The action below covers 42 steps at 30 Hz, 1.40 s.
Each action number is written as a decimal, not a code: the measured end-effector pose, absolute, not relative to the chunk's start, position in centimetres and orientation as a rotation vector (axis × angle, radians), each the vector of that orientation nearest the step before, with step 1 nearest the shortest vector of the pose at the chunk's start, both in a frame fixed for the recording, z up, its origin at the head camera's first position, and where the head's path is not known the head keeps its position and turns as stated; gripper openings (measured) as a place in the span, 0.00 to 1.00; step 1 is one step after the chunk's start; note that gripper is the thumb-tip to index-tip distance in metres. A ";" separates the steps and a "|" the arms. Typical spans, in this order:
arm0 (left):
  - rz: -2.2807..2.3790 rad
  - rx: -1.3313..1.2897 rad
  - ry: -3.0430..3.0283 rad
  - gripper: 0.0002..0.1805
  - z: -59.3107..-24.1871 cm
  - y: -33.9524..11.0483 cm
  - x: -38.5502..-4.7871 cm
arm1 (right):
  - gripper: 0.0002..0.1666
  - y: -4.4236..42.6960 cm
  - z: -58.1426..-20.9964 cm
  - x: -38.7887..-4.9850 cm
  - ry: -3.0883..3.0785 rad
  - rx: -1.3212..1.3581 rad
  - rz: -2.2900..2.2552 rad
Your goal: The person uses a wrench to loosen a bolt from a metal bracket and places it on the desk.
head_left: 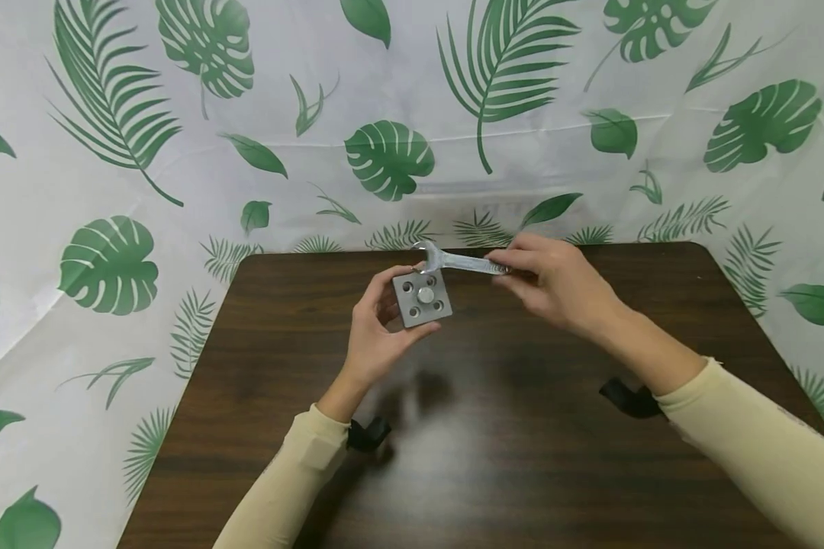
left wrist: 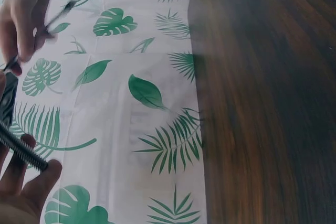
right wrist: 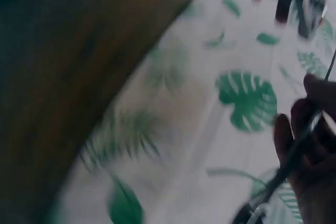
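Pinching drilled metal block [head_left: 426, 311] in left hand [head_left: 376, 333], open-ended wrench [head_left: 461, 262] in right hand [head_left: 558, 280] — apparently not yet on central stud [head_left: 426, 295].

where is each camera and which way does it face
Head: worn on head, facing forward and down over brown wood-grain tabletop; left hand, right hand, cream sleeves show.
Left wrist: worn there, facing white green-leaf-printed sheet; both hands show.
Right wrist: worn there, facing the same sheet, blurred; both hands show.
Both wrist views share tabletop and sheet.
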<state>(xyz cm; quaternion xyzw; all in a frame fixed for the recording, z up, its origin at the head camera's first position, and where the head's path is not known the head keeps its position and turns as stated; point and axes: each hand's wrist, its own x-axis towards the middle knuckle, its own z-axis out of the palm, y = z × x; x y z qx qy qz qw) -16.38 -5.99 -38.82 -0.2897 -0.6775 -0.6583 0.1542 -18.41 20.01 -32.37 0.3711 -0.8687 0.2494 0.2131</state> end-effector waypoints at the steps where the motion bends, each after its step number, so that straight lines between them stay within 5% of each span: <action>1: -1.894 -0.829 -1.914 0.41 -38.8 -6.0 -16.5 | 0.17 19.9 -33.0 -17.7 -2.426 0.974 0.792; 13: -1.907 -0.774 -1.766 0.40 -38.3 -6.2 -16.9 | 0.16 15.4 -37.8 -10.2 -2.457 0.389 1.654; 28: -1.886 -0.790 -1.755 0.37 -38.7 -5.7 -17.0 | 0.21 10.6 -40.2 -7.8 -2.102 0.089 2.301; 42: -1.827 -0.796 -1.793 0.37 -38.4 -5.6 -16.5 | 0.25 11.0 -40.6 -8.8 -2.270 0.265 1.711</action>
